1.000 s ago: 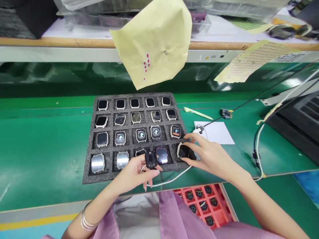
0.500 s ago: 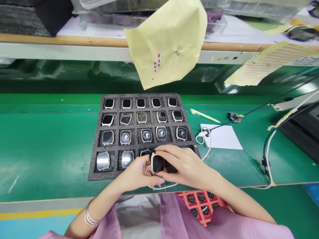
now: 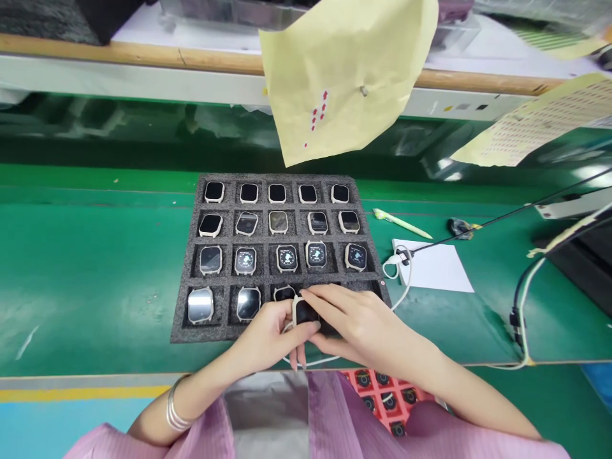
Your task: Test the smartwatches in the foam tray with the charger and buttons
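Note:
A dark foam tray point(image 3: 191, 319) lies on the green bench and holds several smartwatch bodies in rows. Over its near right corner my two hands meet around one watch body point(image 3: 304, 312) with a dark screen and pale rim. My left hand point(image 3: 270, 338) pinches it from below and the left. My right hand point(image 3: 356, 322) covers it from the right, fingers closed along its top edge. A white cable point(image 3: 400, 294) runs from under my hands to a plug by the paper.
A yellow sheet point(image 3: 349, 70) hangs from the shelf above the tray. White paper point(image 3: 437, 268), a green pen point(image 3: 399, 223) and black and white cables point(image 3: 519, 306) lie to the right. A red tray point(image 3: 377, 389) of round parts sits below the bench edge.
My right hand lifted a watch body from the tray's near right pocket and brought it left to my left hand, which held a small black part. Both hands now close on the watch.

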A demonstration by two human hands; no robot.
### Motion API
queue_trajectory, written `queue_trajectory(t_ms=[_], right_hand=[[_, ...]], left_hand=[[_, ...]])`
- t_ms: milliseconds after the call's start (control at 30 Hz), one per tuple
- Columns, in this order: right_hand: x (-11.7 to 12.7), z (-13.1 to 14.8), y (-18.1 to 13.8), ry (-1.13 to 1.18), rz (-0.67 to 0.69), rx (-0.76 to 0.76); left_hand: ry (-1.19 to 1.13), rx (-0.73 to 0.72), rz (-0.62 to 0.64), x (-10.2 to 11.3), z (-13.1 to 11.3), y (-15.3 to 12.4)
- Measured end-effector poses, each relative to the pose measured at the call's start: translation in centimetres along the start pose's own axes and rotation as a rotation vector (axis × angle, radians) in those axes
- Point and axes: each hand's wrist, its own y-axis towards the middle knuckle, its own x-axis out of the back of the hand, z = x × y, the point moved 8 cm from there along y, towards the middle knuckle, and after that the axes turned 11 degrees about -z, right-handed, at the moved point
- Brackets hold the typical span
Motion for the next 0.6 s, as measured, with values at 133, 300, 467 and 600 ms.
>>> queue_trajectory(t_ms=[133, 300, 467, 600], right_hand=[[-0.5, -0.5, -0.1, 0.076, -0.034, -0.021], [-0.5, -0.6, -0.7, 0.126, -0.177, -0.009], [-0.7, -0.8, -1.3, 0.197, -0.23, -0.042], [-0.7, -1.0, -1.4, 0.222, -0.226, -0.065]], left_hand=[[-0.045, 0.0, -0.01, 0.2, -0.3, -0.1], [-0.083, -0.016, 0.019, 0.3, -0.7, -0.3], [-0.054, -0.017, 0.038, 0.2, -0.9, -0.4], [-0.039, -0.021, 0.047, 0.1, -1.0, -0.4]])
